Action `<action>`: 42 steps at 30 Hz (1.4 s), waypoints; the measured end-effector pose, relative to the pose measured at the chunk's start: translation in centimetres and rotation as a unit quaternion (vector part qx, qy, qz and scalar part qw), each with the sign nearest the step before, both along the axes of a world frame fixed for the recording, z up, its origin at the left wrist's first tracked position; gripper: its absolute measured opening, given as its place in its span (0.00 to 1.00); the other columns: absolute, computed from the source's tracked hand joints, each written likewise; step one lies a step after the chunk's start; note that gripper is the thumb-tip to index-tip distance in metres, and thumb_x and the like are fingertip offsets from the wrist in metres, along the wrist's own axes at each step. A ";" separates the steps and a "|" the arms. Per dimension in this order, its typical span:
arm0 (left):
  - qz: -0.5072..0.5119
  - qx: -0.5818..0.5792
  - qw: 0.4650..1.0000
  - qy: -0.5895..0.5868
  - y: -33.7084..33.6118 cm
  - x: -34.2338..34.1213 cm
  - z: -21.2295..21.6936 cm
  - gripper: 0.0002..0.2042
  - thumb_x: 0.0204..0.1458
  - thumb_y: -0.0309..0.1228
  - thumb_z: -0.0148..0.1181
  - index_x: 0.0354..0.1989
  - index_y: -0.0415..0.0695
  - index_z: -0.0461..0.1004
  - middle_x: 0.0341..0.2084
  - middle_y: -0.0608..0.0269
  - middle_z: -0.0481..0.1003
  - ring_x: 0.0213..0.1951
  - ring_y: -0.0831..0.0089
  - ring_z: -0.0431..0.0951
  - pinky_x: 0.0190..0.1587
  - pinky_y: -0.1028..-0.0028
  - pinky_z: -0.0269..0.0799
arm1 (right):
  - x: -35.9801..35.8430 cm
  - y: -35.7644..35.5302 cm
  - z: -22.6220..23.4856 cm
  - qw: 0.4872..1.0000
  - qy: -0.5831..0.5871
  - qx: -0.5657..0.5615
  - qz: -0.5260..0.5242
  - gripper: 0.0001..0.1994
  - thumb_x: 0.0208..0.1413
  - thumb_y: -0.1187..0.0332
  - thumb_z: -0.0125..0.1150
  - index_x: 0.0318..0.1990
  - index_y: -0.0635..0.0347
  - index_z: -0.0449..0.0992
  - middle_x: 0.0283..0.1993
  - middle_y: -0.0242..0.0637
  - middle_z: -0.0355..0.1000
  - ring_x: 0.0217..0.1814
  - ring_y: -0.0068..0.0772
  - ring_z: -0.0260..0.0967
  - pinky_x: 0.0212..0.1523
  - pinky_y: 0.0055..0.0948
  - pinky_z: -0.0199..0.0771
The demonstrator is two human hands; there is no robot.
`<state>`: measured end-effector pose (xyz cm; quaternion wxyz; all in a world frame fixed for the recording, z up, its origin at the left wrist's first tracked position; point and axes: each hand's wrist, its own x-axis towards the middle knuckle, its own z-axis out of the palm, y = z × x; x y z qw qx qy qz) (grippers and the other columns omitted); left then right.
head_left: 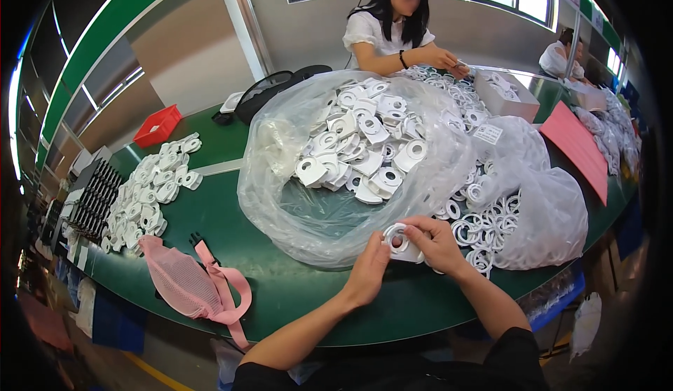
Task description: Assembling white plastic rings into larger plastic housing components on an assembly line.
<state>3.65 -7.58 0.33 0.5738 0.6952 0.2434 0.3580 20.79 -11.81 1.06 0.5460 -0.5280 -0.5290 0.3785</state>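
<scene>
Near the front edge of the green table, my left hand (367, 272) and my right hand (439, 245) grip one white plastic part (408, 253) between them. A round hole shows in it, with a white ring around the hole. Both thumbs press at the ring, and the fingers behind are partly hidden. Just beyond my hands, a large open clear plastic bag (270, 212) holds a heap of similar white parts (375, 128). To the right of my right hand, many loose white rings (491, 230) spill from a clear bag (554, 216).
A pink mesh bag (184, 279) with straps lies left of my arms. White parts (151, 195), a red tray (157, 126) and stacked black trays (94, 195) stand farther left. Opposite, a person (392, 33) handles small pieces beside a white box (505, 97). A pink sheet (575, 146) lies right.
</scene>
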 end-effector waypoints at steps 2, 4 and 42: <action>-0.022 -0.001 1.000 -0.003 0.9 -0.2 -0.4 0.13 0.63 0.36 0.36 0.39 0.40 0.65 0.27 0.67 0.66 0.32 0.80 0.63 0.36 0.79 0.61 | 0.0 -0.2 0.4 0.997 -0.066 0.032 0.011 0.09 0.56 0.70 0.54 0.40 0.64 0.76 0.33 0.35 0.74 0.35 0.25 0.69 0.37 0.22 0.67; -0.047 0.011 0.999 0.002 1.5 -0.4 -0.1 0.14 0.62 0.36 0.38 0.33 0.39 0.67 0.24 0.65 0.66 0.30 0.78 0.63 0.36 0.78 0.60 | -0.2 -0.2 0.7 0.987 -0.142 0.072 0.022 0.08 0.55 0.71 0.54 0.39 0.63 0.76 0.31 0.38 0.72 0.31 0.33 0.68 0.34 0.24 0.65; -0.056 0.090 0.988 0.113 3.1 -2.8 1.5 0.21 0.51 0.27 0.53 0.56 0.43 0.60 0.28 0.54 0.73 0.29 0.65 0.73 0.33 0.70 0.67 | -0.1 -0.3 0.0 0.968 -0.240 0.061 -0.041 0.10 0.48 0.75 0.59 0.40 0.65 0.75 0.35 0.45 0.74 0.36 0.40 0.72 0.38 0.29 0.70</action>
